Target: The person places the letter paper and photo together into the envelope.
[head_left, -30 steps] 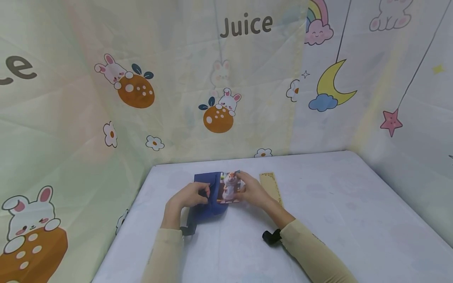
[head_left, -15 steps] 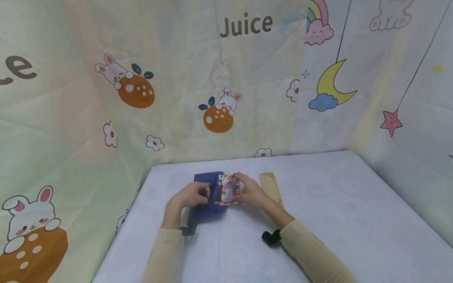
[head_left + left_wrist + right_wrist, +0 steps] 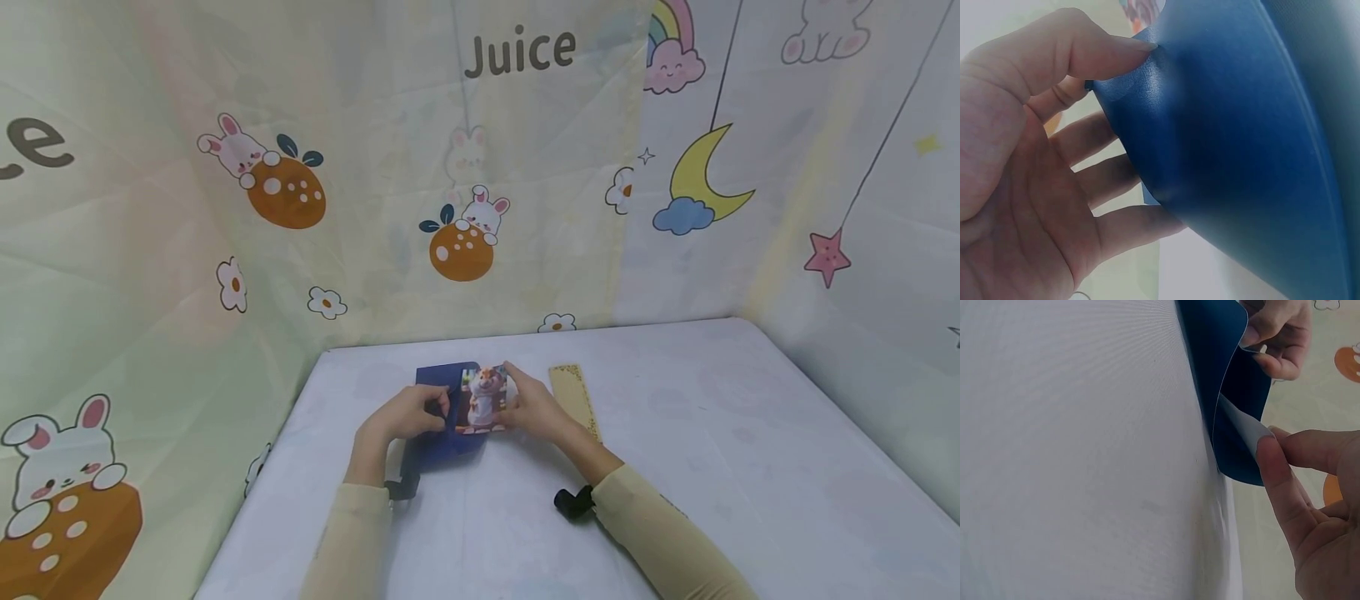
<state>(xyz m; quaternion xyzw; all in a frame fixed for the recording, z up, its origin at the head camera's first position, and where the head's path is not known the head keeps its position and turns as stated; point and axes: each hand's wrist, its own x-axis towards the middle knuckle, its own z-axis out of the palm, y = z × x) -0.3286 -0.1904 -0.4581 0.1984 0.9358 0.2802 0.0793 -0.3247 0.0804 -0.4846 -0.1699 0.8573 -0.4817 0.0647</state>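
A pale, whitish table [image 3: 690, 467] carries the things, its surface faintly mottled. On it lies a narrow tan strip [image 3: 574, 398] with speckled gold trim—slanted, its far end near the table's back edge. Left of the strip, well apart, is a blue envelope [image 3: 448, 448]—how much of it touches the tabletop cannot be told.

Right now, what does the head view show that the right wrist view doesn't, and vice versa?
Only the head view shows the animal print on the card, the tan strip and the "Juice" lettering.

Only the right wrist view shows the card's pale back.

Both show the left hand, the right hand pinching the card, the blue folder and the white table.
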